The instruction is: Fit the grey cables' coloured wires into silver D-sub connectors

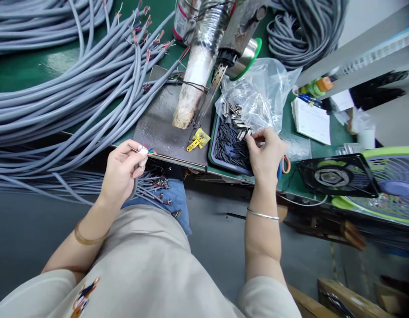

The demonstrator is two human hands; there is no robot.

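My left hand [124, 168] is closed on the end of a grey cable, whose thin coloured wires [150, 151] stick out past the fingertips. White wrapping shows on the thumb and a finger. My right hand [265, 152] reaches over the right side of a blue tray [212, 154], thumb and forefinger pinched together at its metal connectors [236, 119]. Whether a part is between those fingertips is too small to tell. Short black sleeves [226, 143] fill the tray's front. A yellow clip [198, 140] lies on the dark mat [164, 119], left of the tray.
Bundled grey cables [91, 92] cover the left of the green table. A soldering iron [209, 95] and a white-wrapped tube [191, 88] slant over the mat. A plastic bag [260, 88] overlaps the tray's back. To the right are a black fan [337, 176] and a green basket [396, 152].
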